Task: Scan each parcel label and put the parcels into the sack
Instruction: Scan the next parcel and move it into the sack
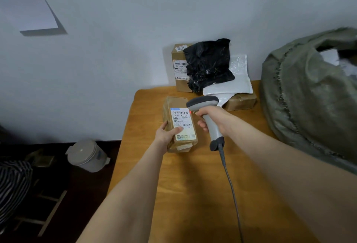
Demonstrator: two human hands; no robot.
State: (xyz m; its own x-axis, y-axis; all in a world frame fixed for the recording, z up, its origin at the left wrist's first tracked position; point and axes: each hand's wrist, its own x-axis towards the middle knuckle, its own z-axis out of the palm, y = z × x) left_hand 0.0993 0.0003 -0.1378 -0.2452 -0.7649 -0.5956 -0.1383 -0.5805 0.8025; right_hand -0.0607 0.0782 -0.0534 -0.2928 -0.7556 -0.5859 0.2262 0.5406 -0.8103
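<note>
The taped brown parcel (174,105) is being steadied label-up at the left side of the wooden table (193,184) by the left hand (167,133), which is grasping its near end with the thumb laid on the label (182,123), so that the barcodes are being presented. The barcode scanner (204,111) is being gripped round its handle by the right hand (214,119) and aimed there; a red glow is being cast at the label's edge. The woven sack (309,95) is being cut off at the right, its contents blurred.

Sticker (181,47) "5003" on cardboard box (178,85) at tabletop's far edge, label (182,123) "501E M1 A21B" on front parcel (169,107), smaller print illegible
</note>
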